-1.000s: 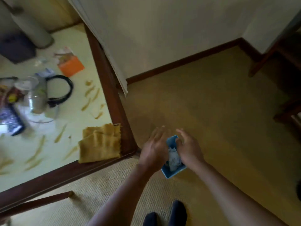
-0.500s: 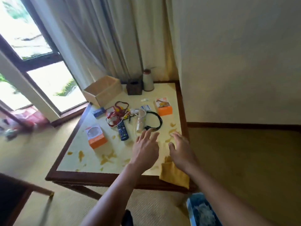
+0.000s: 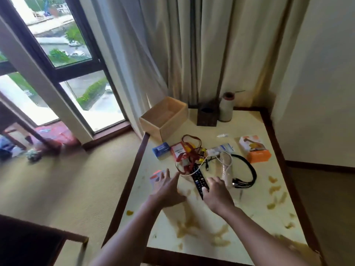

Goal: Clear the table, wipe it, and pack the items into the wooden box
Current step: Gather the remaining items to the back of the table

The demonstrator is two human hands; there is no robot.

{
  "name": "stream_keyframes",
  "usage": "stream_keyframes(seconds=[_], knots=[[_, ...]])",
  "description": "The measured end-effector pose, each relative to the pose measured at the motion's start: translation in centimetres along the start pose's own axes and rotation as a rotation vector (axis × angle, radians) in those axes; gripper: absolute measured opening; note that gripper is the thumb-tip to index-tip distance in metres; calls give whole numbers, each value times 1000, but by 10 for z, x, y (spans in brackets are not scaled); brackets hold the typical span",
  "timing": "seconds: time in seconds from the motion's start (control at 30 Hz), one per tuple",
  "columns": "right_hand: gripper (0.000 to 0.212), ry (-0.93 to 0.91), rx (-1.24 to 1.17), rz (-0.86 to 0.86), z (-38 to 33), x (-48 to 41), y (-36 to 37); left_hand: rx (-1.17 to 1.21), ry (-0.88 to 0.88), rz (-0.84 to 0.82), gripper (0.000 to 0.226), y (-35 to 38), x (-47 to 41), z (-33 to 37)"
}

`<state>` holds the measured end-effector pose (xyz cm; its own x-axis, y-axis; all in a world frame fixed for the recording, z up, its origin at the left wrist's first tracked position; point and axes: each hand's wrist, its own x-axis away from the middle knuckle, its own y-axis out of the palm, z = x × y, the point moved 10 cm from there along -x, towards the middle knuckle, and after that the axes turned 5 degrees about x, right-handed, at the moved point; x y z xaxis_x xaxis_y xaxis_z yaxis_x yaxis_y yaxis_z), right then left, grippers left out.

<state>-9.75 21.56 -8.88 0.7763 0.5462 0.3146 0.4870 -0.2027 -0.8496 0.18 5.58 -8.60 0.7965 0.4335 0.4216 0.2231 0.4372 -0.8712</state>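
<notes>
An open wooden box stands empty at the table's far left corner. In the middle lie a black remote, a red lanyard tangle, a clear plastic bottle, a black cable loop, a blue box and an orange box. My left hand hovers open over a small orange box. My right hand is open with fingers spread at the remote's near end. Yellow smears spot the tabletop.
A dark holder and a pale cylinder stand at the table's back edge by the curtains. A window is on the left. A dark chair sits at lower left. The yellow cloth's corner shows at lower right.
My view has swung up from the floor and the blue bin to the table. Both hands let go of the bin and have reached forward over the table toward the remote.
</notes>
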Motion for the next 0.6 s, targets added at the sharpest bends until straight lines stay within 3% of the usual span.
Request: stream_keyframes(seconds=[0.13,0.23,0.37,0.6], knots=[[49,131,71,-68,2,-26,27,-28,11,-172,135,25,-25,-28],[49,174,144,-62,2,-37,35,-102,63,-196,137,33,-33,-37],[57,187,233,-58,-2,-53,43,-109,103,-120,125,33,-40,-45],[51,147,277,-27,-12,-60,26,85,123,66,113,9,-47,-42]])
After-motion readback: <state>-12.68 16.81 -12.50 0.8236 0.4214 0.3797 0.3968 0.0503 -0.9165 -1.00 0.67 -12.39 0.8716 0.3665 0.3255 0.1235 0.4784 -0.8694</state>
